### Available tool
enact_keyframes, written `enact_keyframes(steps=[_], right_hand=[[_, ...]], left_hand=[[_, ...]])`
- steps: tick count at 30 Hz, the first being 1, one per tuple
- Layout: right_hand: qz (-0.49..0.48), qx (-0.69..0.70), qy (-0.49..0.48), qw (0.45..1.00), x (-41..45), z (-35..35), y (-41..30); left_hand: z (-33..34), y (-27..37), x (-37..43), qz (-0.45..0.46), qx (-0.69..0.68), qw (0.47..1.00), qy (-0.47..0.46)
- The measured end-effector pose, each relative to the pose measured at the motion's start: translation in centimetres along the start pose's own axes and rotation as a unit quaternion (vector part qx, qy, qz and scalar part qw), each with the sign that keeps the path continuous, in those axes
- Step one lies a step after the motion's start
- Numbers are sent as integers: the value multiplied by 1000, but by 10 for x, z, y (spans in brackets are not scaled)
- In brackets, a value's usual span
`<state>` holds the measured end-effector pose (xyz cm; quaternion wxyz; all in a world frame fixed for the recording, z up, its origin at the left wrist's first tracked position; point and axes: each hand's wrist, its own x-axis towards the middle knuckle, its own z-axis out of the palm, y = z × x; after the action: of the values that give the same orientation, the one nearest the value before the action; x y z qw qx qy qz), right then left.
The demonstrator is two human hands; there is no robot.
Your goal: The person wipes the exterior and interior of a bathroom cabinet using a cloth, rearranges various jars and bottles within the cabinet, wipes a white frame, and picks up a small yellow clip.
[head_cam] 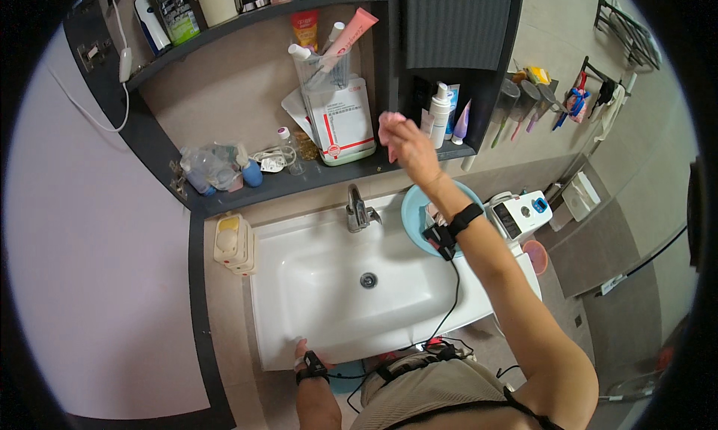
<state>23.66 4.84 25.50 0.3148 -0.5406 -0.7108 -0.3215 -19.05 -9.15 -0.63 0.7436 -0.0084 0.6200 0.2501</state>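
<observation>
My right hand (pixel 414 149) holds a crumpled pink cloth (pixel 391 133) in front of the grey cabinet's lower shelf (pixel 359 175), beside the upright that divides it. To the left of the cloth stand a white packet with red lines (pixel 343 118) and a clear cup of tubes (pixel 322 71). On the right is a white pump bottle (pixel 439 118). My left hand (pixel 307 354) touches the front rim of the white washbasin (pixel 331 295) at lower left. Its thumb lies on the rim and most of its fingers are hidden.
A chrome faucet (pixel 357 210) rises behind the basin. A light blue bowl (pixel 414 228) sits on its right corner under my right forearm, near a white appliance (pixel 519 214). Stacked cream boxes (pixel 234 242) stand at left. A black cable (pixel 457 284) hangs from my right wrist strap.
</observation>
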Motion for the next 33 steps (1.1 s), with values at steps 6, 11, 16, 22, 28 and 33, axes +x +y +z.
enact_keyframes(steps=[6, 11, 16, 22, 28, 33], right_hand=[[104, 92, -29, 990, -42, 31, -23], [59, 110, 100, 987, 14, -20, -14], [13, -2, 102, 995, 74, -47, -1], [35, 10, -7, 999, 12, 10, -4], [-24, -28, -60, 998, 17, 4, -7], [-164, -180, -52, 969, 131, -71, 4]], left_hand=[[-4, -2, -3, 12, 1, 1000, -1], [-6, -1, 0, 11, -5, 1000, -4], [-10, -3, -6, 9, -8, 1000, -3], [-9, -3, -6, 8, -12, 1000, -4], [-8, 2, -3, -3, -18, 1000, -6], [-13, 1, -4, -6, -23, 1000, -3]])
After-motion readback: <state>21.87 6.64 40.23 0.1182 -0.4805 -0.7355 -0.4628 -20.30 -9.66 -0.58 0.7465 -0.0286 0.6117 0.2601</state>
